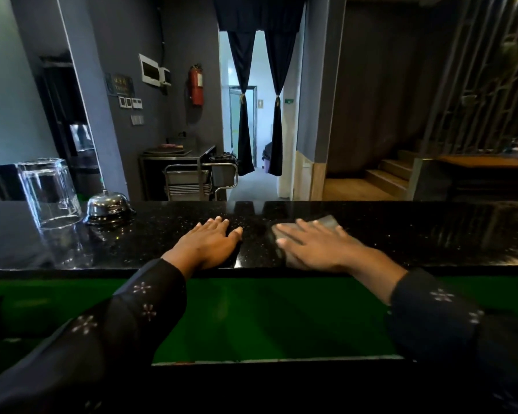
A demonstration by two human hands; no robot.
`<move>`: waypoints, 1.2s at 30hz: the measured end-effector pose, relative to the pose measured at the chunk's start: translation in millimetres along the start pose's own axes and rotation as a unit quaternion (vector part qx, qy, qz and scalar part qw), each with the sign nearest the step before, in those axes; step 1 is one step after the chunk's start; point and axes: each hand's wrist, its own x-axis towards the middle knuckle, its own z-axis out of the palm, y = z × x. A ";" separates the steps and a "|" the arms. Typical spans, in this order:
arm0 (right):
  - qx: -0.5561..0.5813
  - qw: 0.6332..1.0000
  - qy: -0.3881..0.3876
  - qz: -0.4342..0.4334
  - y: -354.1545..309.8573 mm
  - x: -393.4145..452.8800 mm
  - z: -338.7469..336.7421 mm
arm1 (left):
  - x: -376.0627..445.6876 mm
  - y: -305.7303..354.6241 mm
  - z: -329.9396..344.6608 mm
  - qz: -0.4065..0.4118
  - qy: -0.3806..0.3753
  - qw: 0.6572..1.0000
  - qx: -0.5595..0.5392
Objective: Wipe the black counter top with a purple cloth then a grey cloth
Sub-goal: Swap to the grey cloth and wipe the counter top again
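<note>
The black speckled counter top (162,234) runs across the view in front of me. My right hand (314,245) lies flat with straight fingers on a grey cloth (329,221), pressing it onto the counter; most of the cloth is hidden under the hand and the hand looks motion-blurred. My left hand (210,242) rests flat on the bare counter to the left of the cloth, fingers straight, holding nothing. No purple cloth is in view.
An upturned clear glass (50,192) and a chrome service bell (108,207) stand at the counter's left. A lower green surface (266,318) lies below the near edge. Beyond the counter are a metal trolley (198,180), a curtained doorway and steps at right.
</note>
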 end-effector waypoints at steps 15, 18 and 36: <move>0.025 0.984 0.023 0.175 -33.8 -0.3 0.4 | 4.9 -5.6 2.5 0.023 0.004 1.000 -0.003; 0.020 0.991 0.034 0.131 -35.4 -19.5 8.4 | 6.1 -8.8 1.3 0.029 0.005 1.000 -0.005; 0.026 0.978 0.007 0.206 33.1 -19.6 -12.8 | -0.9 -4.1 -1.2 0.018 0.013 1.000 0.003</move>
